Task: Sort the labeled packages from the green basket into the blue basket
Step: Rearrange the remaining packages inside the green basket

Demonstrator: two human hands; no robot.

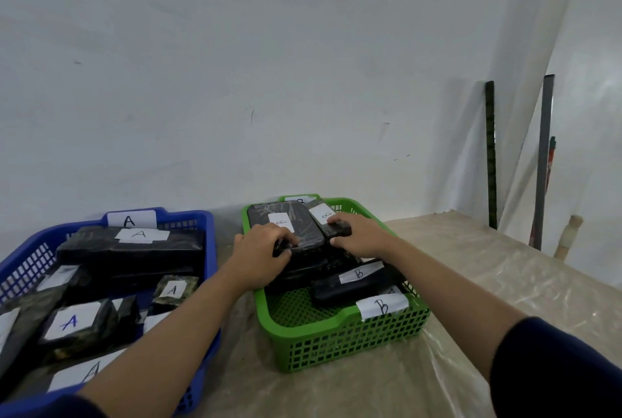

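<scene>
Blue plastic lattice basket [205,226] sits at the left, its paper tag reading "A"; the black film-wrapped packages [131,249] heaped inside carry white slips marked "A" too, though the nearest ones are cut off by the frame edge. Right of it, the green plastic lattice basket [340,333] has a taped "B" tag at its front rim. Both forearms reach into it. The left hand [259,249] curls its fingers round the near edge of a large flat black package [289,222] labelled "B". The right hand [360,236] grips a smaller black "B" package [324,217] just beside it. A long black "B" package [353,283] lies lower; whatever sits beneath the hands is hard to make out.
</scene>
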